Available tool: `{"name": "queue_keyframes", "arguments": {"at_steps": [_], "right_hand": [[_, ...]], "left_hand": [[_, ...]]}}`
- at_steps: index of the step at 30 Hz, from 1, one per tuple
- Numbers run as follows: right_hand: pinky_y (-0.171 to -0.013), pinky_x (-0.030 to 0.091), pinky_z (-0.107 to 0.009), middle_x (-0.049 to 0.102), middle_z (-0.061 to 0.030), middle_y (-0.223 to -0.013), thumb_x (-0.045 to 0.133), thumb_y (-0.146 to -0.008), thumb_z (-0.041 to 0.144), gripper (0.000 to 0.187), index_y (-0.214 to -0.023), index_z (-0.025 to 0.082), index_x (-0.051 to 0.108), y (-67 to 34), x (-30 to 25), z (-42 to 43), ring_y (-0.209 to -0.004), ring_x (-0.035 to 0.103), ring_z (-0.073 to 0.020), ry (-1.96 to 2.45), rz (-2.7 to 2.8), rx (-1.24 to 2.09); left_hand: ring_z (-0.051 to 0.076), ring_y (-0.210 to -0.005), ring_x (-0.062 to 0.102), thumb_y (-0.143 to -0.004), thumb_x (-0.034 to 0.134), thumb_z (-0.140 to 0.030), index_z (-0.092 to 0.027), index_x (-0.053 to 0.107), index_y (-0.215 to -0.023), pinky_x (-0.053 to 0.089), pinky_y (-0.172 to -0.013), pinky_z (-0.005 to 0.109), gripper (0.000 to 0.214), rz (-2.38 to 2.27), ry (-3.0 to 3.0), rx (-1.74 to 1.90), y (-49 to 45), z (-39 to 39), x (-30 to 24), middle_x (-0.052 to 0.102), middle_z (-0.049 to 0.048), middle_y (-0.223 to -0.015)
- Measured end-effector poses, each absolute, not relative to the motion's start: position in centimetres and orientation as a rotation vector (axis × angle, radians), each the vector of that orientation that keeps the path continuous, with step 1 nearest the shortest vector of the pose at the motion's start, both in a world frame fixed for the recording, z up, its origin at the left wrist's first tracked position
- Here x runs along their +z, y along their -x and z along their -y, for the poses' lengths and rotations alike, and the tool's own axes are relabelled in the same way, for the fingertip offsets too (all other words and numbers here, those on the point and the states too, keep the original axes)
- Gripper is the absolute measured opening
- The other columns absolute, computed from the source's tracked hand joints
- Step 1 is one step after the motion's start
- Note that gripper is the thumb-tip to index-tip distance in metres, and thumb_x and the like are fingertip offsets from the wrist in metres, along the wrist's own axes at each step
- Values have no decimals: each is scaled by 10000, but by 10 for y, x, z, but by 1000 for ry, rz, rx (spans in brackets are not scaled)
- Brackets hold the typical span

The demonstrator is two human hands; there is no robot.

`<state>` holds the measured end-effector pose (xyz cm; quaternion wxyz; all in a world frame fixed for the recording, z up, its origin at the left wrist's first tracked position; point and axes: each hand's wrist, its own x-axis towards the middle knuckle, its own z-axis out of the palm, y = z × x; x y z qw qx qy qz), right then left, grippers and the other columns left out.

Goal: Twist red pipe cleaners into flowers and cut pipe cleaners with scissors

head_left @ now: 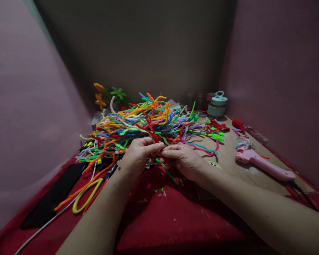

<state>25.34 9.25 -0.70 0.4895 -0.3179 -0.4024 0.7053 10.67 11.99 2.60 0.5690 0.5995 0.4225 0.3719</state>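
A big heap of pipe cleaners in many colours lies ahead of me on the red cloth. My left hand and my right hand meet at its near edge, fingertips pinched together. Between them runs a red pipe cleaner that rises from the pinch into the heap. A green strand trails down below my right hand. Both hands are closed on the red piece.
Scissors with yellow handles and a black flat object lie at the left. A pink glue gun rests on a board at the right. A pale lidded jar and pipe-cleaner flowers stand at the back.
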Motion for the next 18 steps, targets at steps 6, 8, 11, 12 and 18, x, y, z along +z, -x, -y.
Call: {"name": "queue_keyframes", "arguments": {"at_steps": [6,8,11,12,18], "right_hand": [[-461,253,-230,605,-3,-532,673,-634,218,107,-605,131,616,-254,-7,-94,-444,416,-63,715,971,1665],[-470,253,-230,606,-3,-531,675,-633,210,103,-607,131,615,-253,-8,-95,-451,418,-63,709,971,1650],[-487,263,-230,602,2,-534,683,-627,213,106,-616,134,613,-253,-9,-96,-463,430,-64,700,960,1646],[-490,265,-229,598,5,-531,682,-626,212,105,-615,135,610,-253,-10,-97,-466,433,-65,695,957,1647],[-483,263,-235,538,25,-478,647,-648,217,138,-557,141,575,-255,-9,-96,-453,415,-69,681,1012,1619]], "left_hand": [[71,-439,499,-706,657,-360,-143,611,-752,340,-424,185,226,-960,-1392,903,-107,-120,28,552,-26,-556],[64,-423,475,-707,655,-364,-144,610,-756,326,-413,184,229,-961,-1387,922,-107,-119,29,547,-29,-550],[59,-393,437,-692,663,-364,-139,563,-628,299,-387,183,255,-1022,-1430,952,-108,-116,34,517,-38,-494],[59,-386,428,-688,665,-365,-138,548,-595,290,-379,183,272,-1055,-1458,963,-109,-114,37,507,-40,-475],[61,-419,447,-667,679,-337,-133,582,-624,312,-398,181,231,-1109,-1585,951,-109,-111,46,561,-33,-519]]}}
